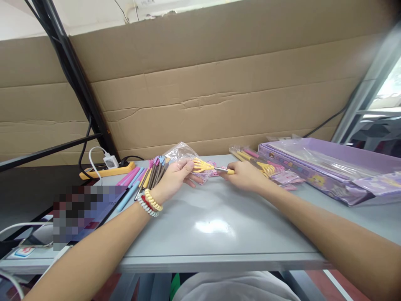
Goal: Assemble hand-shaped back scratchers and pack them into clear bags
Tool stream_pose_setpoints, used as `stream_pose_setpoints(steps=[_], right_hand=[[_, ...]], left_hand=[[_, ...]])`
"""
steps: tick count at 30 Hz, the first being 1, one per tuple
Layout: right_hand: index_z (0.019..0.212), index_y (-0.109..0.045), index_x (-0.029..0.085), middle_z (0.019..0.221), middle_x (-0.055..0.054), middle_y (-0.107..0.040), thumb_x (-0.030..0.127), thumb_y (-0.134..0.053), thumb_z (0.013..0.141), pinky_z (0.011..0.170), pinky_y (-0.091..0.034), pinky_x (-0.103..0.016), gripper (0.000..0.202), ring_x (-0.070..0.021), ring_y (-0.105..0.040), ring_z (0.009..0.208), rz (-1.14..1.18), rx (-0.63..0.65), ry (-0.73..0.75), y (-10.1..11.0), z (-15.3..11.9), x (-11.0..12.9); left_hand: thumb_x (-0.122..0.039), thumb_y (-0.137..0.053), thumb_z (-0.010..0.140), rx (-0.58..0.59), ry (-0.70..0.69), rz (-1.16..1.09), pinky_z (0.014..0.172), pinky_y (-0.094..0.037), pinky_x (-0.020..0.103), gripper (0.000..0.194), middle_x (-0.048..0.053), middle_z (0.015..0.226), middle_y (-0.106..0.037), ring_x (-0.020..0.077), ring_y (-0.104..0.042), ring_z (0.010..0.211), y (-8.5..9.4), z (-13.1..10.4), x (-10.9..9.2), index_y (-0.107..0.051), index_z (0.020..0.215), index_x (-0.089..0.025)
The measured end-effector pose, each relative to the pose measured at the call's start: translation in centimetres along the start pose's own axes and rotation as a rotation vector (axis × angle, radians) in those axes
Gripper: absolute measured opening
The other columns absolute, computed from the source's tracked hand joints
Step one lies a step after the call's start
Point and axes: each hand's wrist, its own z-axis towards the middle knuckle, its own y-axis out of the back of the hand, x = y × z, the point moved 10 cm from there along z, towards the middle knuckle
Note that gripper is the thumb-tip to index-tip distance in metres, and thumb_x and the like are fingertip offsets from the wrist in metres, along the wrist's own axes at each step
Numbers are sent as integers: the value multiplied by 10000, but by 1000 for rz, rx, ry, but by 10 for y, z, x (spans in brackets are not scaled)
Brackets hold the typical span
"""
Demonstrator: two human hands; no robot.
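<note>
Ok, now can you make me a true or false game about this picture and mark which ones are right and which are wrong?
1. The right hand holds the handle of a yellow stick. True.
2. The left hand lies flat on the table. False: the left hand is up at the stick's fingered end.
3. The coiled bands are on the left wrist. True.
4. The open box is green. False: the open box is purple.
5. A white plug is at the yellow power strip. True.
6. The cardboard lies under the hands. False: the cardboard stands behind the table.
</note>
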Motion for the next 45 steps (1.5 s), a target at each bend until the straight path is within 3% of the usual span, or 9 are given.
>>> stream_pose_setpoints(steps=[5,10,14,20,28,37,39,43,45], right_hand=[[624,-568,204,633,-55,-619,646,-427,781,485,-283,-254,490,-167,-535,566,-1,-52,2,9,1,0],[657,-571,205,665,-63,-628,637,-426,789,489,-287,-258,475,-173,-540,586,-12,-70,-12,9,0,0],[724,-570,201,712,-68,-641,645,-416,797,496,-292,-256,475,-175,-552,612,17,-49,12,4,-1,5],[731,-535,201,701,-60,-628,641,-405,808,514,-310,-250,466,-171,-548,606,44,-8,52,-3,0,11],[801,-547,196,722,-67,-631,629,-420,810,511,-310,-248,452,-175,-548,620,28,29,72,-6,-3,14],[764,-537,189,759,-43,-629,592,-352,849,553,-337,-245,451,-163,-537,661,179,153,232,-24,-8,33],[752,-546,187,746,-50,-632,572,-361,853,545,-323,-247,439,-161,-530,643,143,108,209,-20,-7,30],[720,-545,197,685,-53,-606,509,-436,833,518,-271,-256,350,-164,-501,615,-21,-133,85,11,-4,12],[686,-528,201,648,-32,-576,534,-441,822,516,-265,-254,371,-156,-488,600,3,-136,84,15,-3,9]], left_hand=[[-489,-537,826,-47,-44,-65,536,-513,234,383,93,1000,-695,186,-689,725,7,1,-6,-593,994,-149],[-491,-552,816,-32,-22,-76,523,-519,231,423,118,1028,-685,190,-688,724,3,1,1,-598,1032,-130],[-477,-537,832,-44,-11,-105,522,-522,233,433,124,1015,-689,190,-685,732,1,1,3,-585,1086,-129],[-422,-505,865,-141,-52,-162,548,-536,242,396,100,961,-702,173,-683,717,11,-1,-9,-583,1122,-131],[-531,-525,813,-54,-5,-139,555,-538,272,472,109,949,-713,217,-691,759,0,1,3,-620,1052,-135],[-552,-543,793,-78,-121,-92,569,-535,266,506,129,963,-699,218,-688,773,0,-6,-14,-619,1016,-104],[-565,-523,800,-82,-148,-22,589,-534,264,521,131,970,-699,218,-686,792,-2,-7,-17,-624,1018,-102],[-576,-501,808,-76,-173,66,606,-530,264,533,128,1025,-692,214,-684,798,-6,-9,-20,-620,1061,-122],[-586,-487,811,-65,-166,69,613,-529,271,550,132,1040,-689,218,-685,799,-8,-10,-20,-615,1081,-124]])
